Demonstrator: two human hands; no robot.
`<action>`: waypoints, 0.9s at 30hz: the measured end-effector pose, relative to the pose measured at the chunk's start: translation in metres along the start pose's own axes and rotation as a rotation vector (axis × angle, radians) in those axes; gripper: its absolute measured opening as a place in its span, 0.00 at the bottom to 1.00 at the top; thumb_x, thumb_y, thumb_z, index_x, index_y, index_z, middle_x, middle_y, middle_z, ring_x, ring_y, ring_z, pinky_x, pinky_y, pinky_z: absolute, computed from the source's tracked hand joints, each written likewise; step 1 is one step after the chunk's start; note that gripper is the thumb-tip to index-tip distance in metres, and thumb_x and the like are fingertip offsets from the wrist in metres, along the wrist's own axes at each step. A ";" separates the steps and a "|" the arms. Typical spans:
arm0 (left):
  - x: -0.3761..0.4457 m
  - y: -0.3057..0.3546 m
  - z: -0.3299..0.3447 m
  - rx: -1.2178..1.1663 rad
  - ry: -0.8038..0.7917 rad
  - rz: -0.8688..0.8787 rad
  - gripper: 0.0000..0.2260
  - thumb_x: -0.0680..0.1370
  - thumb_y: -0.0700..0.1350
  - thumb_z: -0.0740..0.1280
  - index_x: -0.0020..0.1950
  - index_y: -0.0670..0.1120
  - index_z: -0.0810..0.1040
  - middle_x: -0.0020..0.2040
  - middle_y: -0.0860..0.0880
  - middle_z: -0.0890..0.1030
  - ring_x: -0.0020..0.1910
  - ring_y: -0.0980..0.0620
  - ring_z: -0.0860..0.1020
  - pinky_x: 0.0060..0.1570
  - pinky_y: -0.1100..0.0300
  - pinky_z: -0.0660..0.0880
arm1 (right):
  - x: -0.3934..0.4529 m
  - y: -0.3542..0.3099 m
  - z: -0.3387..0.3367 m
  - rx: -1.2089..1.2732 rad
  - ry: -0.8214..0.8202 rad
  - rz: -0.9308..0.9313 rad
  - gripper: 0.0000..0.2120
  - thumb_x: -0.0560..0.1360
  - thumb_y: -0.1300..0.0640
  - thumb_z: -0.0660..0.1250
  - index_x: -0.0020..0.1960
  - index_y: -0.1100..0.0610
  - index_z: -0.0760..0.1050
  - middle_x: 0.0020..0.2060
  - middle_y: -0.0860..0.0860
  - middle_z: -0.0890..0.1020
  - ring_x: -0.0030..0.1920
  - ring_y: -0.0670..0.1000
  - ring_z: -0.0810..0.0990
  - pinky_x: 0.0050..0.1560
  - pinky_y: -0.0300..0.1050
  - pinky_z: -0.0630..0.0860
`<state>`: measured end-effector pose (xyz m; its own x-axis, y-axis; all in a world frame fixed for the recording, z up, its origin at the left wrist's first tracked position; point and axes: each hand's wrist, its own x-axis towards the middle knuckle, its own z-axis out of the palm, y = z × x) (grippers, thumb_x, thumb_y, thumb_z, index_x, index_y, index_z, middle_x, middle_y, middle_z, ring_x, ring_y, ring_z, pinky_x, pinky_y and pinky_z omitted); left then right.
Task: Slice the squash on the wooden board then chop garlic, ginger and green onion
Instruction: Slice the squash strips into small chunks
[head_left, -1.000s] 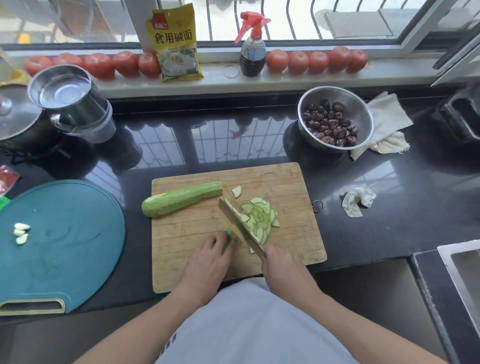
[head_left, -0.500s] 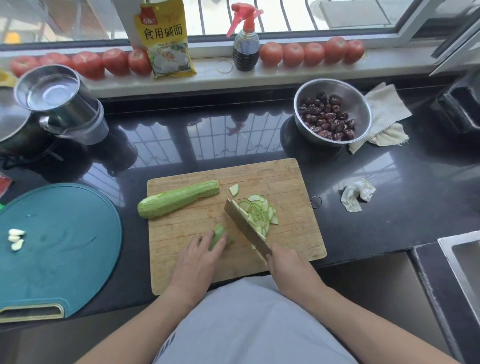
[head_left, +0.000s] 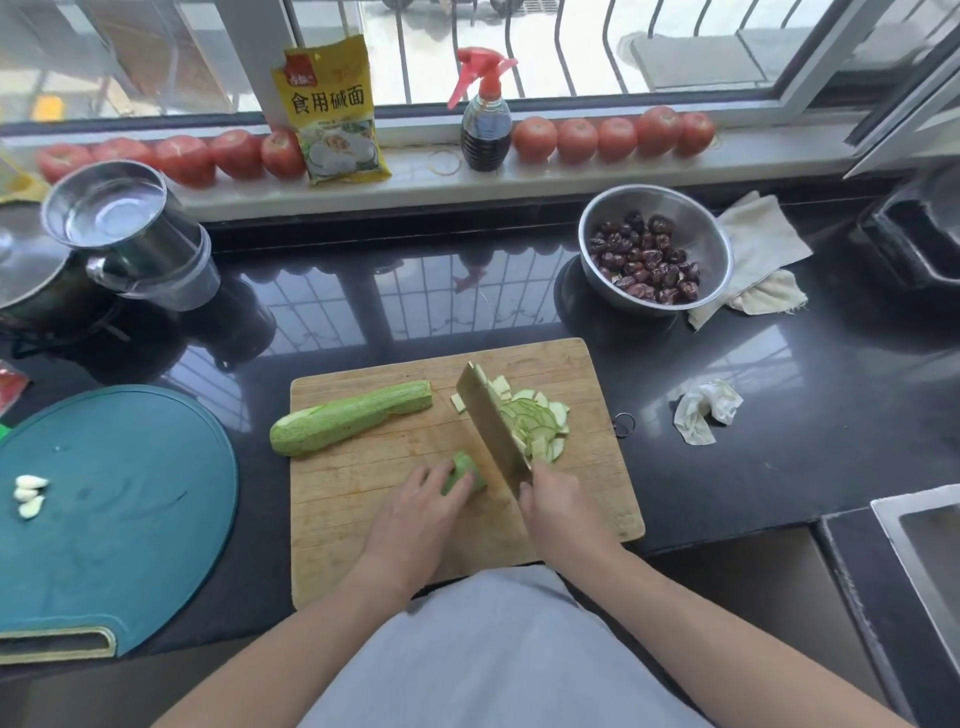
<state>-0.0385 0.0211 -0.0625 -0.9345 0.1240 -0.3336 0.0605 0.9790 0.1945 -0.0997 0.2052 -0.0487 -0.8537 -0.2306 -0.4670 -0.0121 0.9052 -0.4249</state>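
Observation:
On the wooden board (head_left: 363, 519) lies a long pale-green squash half (head_left: 348, 424) at the back left. My left hand (head_left: 415, 514) holds a short squash stub (head_left: 464, 472) down near the board's middle. My right hand (head_left: 558, 512) grips the handle of a cleaver (head_left: 491, 426), whose blade stands just right of the stub. A pile of thin squash slices (head_left: 540, 423) lies to the right of the blade. Peeled garlic cloves (head_left: 30, 496) sit on the teal round board (head_left: 130, 519) at the left.
A steel bowl of dark dates (head_left: 654, 249) and a cloth (head_left: 753, 254) stand at the back right. A steel jug (head_left: 130, 234) is at the back left. Tomatoes, a yellow packet (head_left: 332, 109) and a spray bottle (head_left: 485, 111) line the sill. A crumpled rag (head_left: 704, 410) lies right of the board.
The cleaver has lifted and its tip has swung further back over the slices. My left hand has slid back along the stub, baring more of it.

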 end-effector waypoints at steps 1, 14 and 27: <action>0.000 -0.002 0.001 0.003 -0.012 -0.002 0.36 0.62 0.32 0.78 0.68 0.50 0.75 0.62 0.46 0.78 0.54 0.45 0.78 0.33 0.56 0.78 | 0.001 -0.006 0.006 0.015 0.001 -0.003 0.08 0.81 0.53 0.55 0.45 0.53 0.66 0.37 0.51 0.74 0.38 0.56 0.75 0.36 0.49 0.68; -0.005 -0.033 0.014 0.041 -0.035 0.026 0.41 0.54 0.33 0.81 0.64 0.52 0.76 0.61 0.46 0.78 0.49 0.45 0.80 0.28 0.56 0.76 | 0.021 0.008 0.010 -0.001 0.083 0.122 0.13 0.81 0.53 0.53 0.37 0.48 0.58 0.35 0.47 0.70 0.35 0.51 0.73 0.34 0.49 0.71; 0.015 -0.002 -0.001 0.050 0.070 0.201 0.26 0.69 0.34 0.74 0.67 0.43 0.79 0.64 0.43 0.79 0.59 0.42 0.79 0.45 0.52 0.82 | -0.015 0.010 -0.013 -0.002 0.082 -0.022 0.11 0.80 0.53 0.55 0.39 0.51 0.61 0.36 0.51 0.75 0.39 0.59 0.74 0.40 0.56 0.73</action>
<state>-0.0533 0.0209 -0.0671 -0.9239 0.3075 -0.2278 0.2634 0.9428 0.2043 -0.0939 0.2226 -0.0361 -0.8931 -0.2203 -0.3923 -0.0320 0.9008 -0.4330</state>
